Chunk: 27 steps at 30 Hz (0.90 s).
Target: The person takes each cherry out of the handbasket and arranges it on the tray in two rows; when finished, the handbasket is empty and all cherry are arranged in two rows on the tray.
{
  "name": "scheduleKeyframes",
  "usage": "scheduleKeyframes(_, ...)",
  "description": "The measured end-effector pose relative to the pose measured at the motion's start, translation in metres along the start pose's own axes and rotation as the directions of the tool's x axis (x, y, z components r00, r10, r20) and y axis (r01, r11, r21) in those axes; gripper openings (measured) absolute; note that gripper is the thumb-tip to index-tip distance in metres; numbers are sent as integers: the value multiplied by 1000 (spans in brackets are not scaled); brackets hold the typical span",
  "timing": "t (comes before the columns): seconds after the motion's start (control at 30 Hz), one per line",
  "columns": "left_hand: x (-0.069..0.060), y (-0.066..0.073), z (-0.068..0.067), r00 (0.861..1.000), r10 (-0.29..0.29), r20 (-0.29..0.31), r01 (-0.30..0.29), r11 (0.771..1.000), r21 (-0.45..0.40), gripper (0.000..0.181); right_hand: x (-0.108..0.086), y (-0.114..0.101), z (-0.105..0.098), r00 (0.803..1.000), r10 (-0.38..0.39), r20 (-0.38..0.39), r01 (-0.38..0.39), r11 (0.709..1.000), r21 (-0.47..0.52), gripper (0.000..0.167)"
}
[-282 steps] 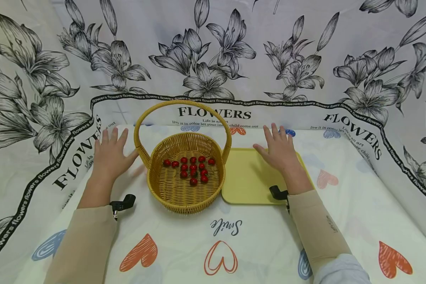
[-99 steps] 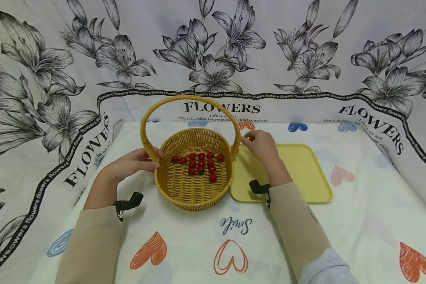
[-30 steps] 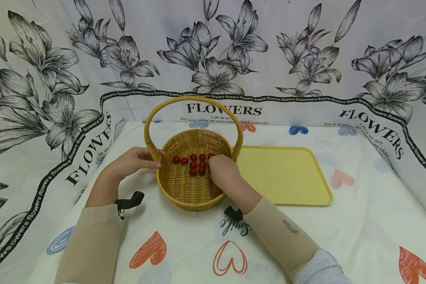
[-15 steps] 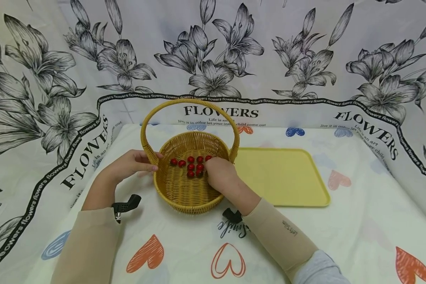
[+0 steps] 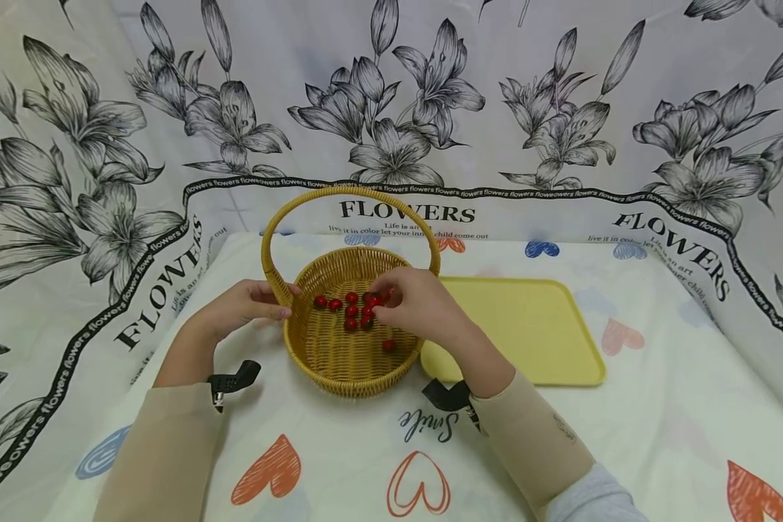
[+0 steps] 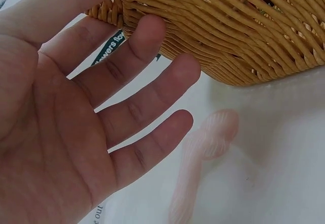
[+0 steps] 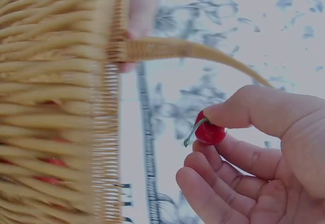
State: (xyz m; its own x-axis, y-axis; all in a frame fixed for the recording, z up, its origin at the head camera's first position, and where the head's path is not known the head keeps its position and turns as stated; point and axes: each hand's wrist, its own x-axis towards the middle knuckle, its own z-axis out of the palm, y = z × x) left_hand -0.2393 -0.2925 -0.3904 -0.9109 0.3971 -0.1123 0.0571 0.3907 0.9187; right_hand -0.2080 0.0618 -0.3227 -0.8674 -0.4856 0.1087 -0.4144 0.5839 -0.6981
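A round wicker basket [image 5: 349, 385] with a tall hooped handle stands on the cloth. My left hand [image 5: 238, 308] pinches its left rim at the handle's foot, thumb in front. In the left wrist view, the other fingers [image 6: 147, 104] extend below the rim. Over the basket's right half, my right hand [image 5: 427, 308] holds a cherry [image 7: 210, 133] between thumb and index finger. This cherry is shiny red with a short green stem. Several more cherries [image 5: 351, 311] lie in a cluster on the basket floor, and one lone cherry [image 5: 388, 346] sits nearer the front. My right hand partly covers the cluster.
A yellow rectangular tray [image 5: 522, 330] lies flat just right of the basket, close to its side. The white cloth [image 5: 339, 464] with printed hearts covers the table. Behind it hangs a flower-printed curtain [image 5: 235, 130].
My right hand has risen from the basket floor with a cherry in its fingers. The lone cherry near the front has come into sight. My left hand stays at the rim.
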Motion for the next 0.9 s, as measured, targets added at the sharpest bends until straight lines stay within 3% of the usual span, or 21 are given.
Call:
scheduleKeyframes(0.3, -2, -4, -2, 1000, 6, 2, -6, 1000, -20, 45, -17, -2, -42, 997, -50, -50, 57, 989, 139, 24)
scheduleKeyframes(0.43, -2, -8, -2, 1000, 12, 1, -12, 999, -37, 44, -24, 2, -59, 995, -56, -81, 68, 987, 148, 26)
scheduleKeyframes(0.7, 0, -9, 1, 1000, 27, 4, -27, 999, -43, 44, -33, 20, -88, 986, 59, -159, -34, 988, 152, 27)
scheduleKeyframes(0.9, 1, -6, 1, 1000, 29, 1, -29, 999, -42, 44, -30, 45, -106, 965, 138, -225, -120, 988, 93, 28)
